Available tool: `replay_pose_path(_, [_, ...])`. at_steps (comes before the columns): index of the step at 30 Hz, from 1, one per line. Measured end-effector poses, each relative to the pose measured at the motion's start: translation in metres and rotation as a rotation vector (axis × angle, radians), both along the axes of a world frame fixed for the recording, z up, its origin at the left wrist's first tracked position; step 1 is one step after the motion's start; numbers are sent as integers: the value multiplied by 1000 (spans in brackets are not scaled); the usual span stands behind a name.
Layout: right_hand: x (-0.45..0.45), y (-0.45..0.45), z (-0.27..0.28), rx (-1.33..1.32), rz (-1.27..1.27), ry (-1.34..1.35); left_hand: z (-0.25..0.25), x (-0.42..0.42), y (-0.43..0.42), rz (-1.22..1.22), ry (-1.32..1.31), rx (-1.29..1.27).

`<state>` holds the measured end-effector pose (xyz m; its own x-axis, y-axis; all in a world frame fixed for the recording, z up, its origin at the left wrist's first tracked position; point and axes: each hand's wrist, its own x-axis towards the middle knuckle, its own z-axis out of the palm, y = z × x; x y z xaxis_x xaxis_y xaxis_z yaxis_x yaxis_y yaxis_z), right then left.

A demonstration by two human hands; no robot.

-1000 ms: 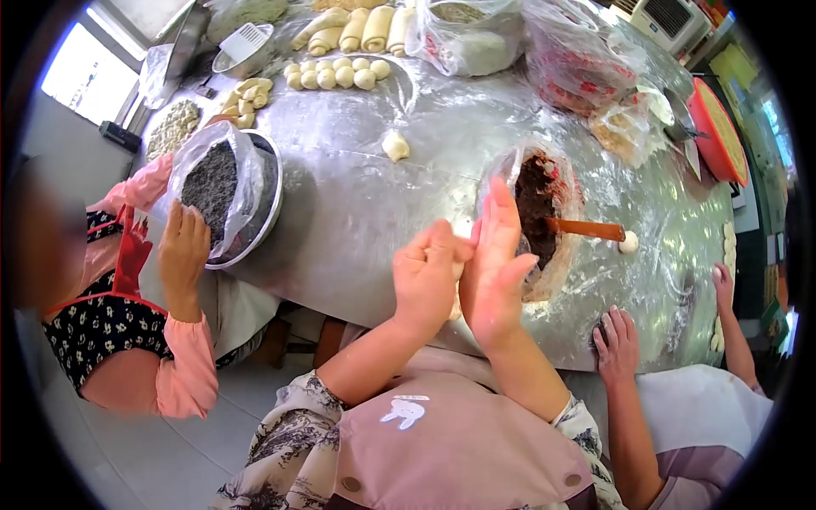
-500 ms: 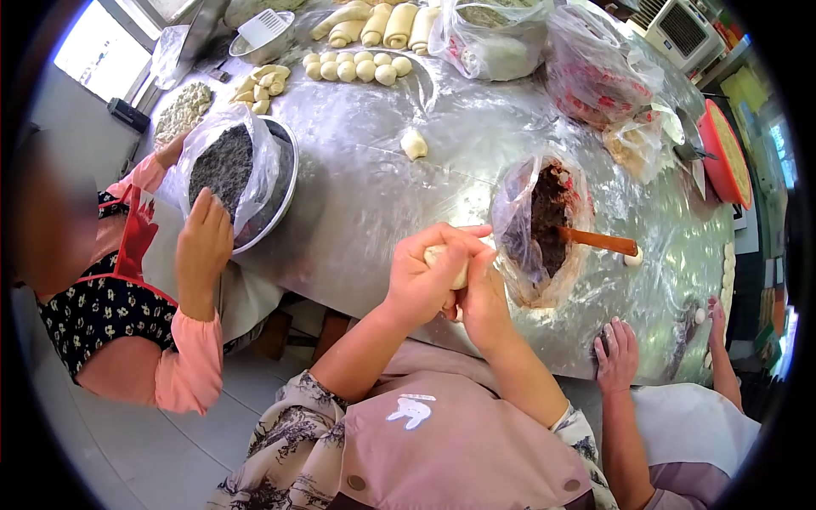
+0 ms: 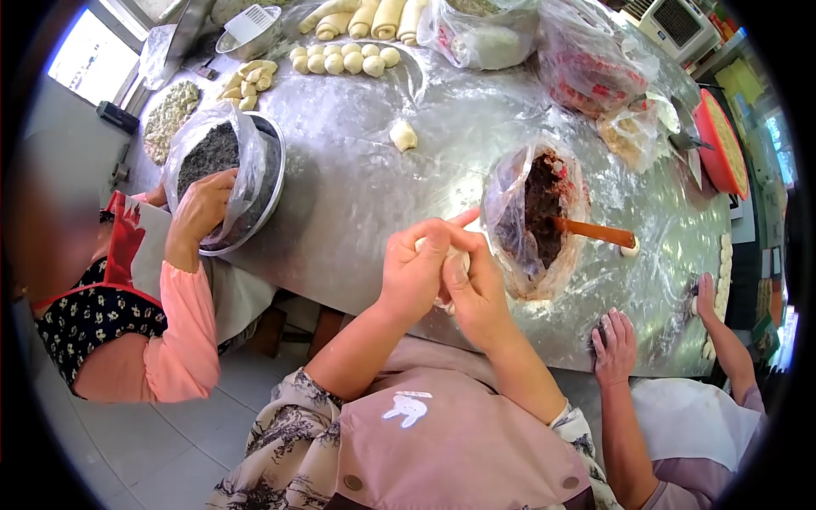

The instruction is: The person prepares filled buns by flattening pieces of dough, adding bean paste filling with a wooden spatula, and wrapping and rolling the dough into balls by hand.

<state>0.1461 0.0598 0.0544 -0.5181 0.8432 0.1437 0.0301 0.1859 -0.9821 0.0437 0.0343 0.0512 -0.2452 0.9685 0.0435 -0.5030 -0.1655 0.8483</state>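
Note:
Close in front of my apron, both hands are wrapped round a small pale dough ball (image 3: 463, 258), mostly hidden by the fingers. My left hand (image 3: 413, 270) cups it from the left, its index finger stretched out past it. My right hand (image 3: 481, 297) closes on it from the other side, thumb pressed against it. Just right of my hands stands a clear plastic bag (image 3: 503, 212) of dark reddish-brown filling (image 3: 542, 200), with a wooden handle (image 3: 599, 231) sticking out. A single dough piece (image 3: 404, 135) lies on the floury metal table beyond.
At left a co-worker's hand (image 3: 201, 212) is at a metal bowl (image 3: 274, 191) holding a bag of dark grey filling. Another person's hands (image 3: 615, 347) rest on the table at right. Dough balls (image 3: 352, 62), dough rolls (image 3: 387, 17) and a red basin (image 3: 719, 153) stand farther back.
My right thumb has shifted up over the dough ball, and the hands cover it differently. The left co-worker's hand has moved down to the dark filling. The whole view has shifted slightly.

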Motion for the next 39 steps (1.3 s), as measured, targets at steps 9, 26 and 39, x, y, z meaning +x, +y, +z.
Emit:
replay_pose_path(9, [16,0,13,-356,80,65,-6,-1,-5,-134,244,-68])
replay_pose_path(26, [258,126,-5,32,-876,-1100,-5,-21,22,5,-14,-188])
replay_pose_path(39, [248,135,-36,32,-960,-1020,-19,-30,25,25,34,-307])
